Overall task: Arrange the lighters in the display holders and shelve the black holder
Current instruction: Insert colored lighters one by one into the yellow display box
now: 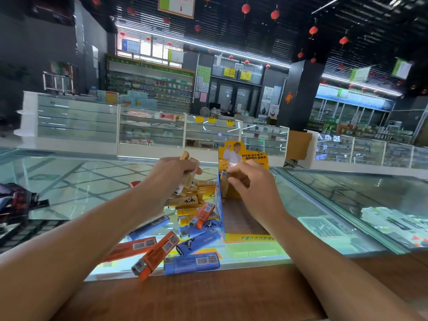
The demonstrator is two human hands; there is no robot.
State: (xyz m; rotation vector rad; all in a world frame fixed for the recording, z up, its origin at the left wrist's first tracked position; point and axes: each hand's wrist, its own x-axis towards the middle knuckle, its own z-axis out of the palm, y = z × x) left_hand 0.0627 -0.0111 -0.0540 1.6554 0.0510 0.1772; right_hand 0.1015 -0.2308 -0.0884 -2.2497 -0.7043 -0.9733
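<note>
Lighters, loose heap (192,218): lying on the glass surface (81,186) at centre, in tan, yellow, orange and blue, overlapping one another. An orange lighter (157,254) and a blue lighter (192,262) are lying at the heap's 6 o'clock edge, reaching the wooden ledge (196,295).

Display holder (220,212): standing at 3 o'clock of the heap, just beside it. Its blue side wall is facing the lighters, and its yellow backing card (245,156) is rising at its 12 o'clock end. Its brown floor is showing bare along the near part.

Left grip (169,179): hovering over the heap's 12 o'clock end, fingers curling round a bundle of tan lighters (188,179), with one end sticking up above the knuckles.

Right grip (252,184): reaching into the holder's far end, thumb and fingers pinching a single tan lighter (224,179). This lighter is standing upright, metal head up, against the blue wall in the holder's 11 o'clock corner.

Dark item (16,200): sitting at 9 o'clock on the surface, well apart from the heap; its kind is not readable.

Glass cabinets (150,128): running across the aisle at 12 o'clock, with red lanterns (246,8) hanging overhead.
</note>
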